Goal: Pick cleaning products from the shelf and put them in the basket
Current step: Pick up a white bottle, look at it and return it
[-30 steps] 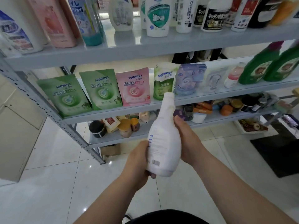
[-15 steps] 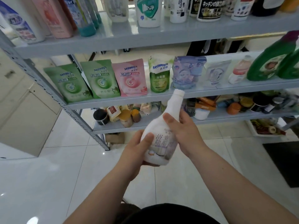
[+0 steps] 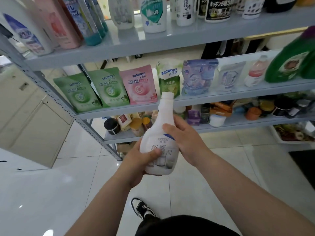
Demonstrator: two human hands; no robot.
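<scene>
A white cleaner bottle (image 3: 160, 132) with a long neck and a printed front label stands upright in front of the shelf, held in both hands. My left hand (image 3: 138, 159) grips its lower body from the left, thumb across the label. My right hand (image 3: 184, 140) wraps round the right side of its shoulder. The grey metal shelf (image 3: 170, 40) behind carries rows of cleaning products. No basket is in view.
Green and pink refill pouches (image 3: 109, 87) line the middle shelf, with green jugs (image 3: 289, 63) at the right. Bottles (image 3: 153, 12) fill the top shelf; jars and cans (image 3: 136, 123) sit on the lower one. White tiled floor (image 3: 51, 193) and my shoe (image 3: 141, 208) lie below.
The bottle has been turned in my hands from its back label to its front label. My left thumb has shifted onto the label and the view has tilted downward.
</scene>
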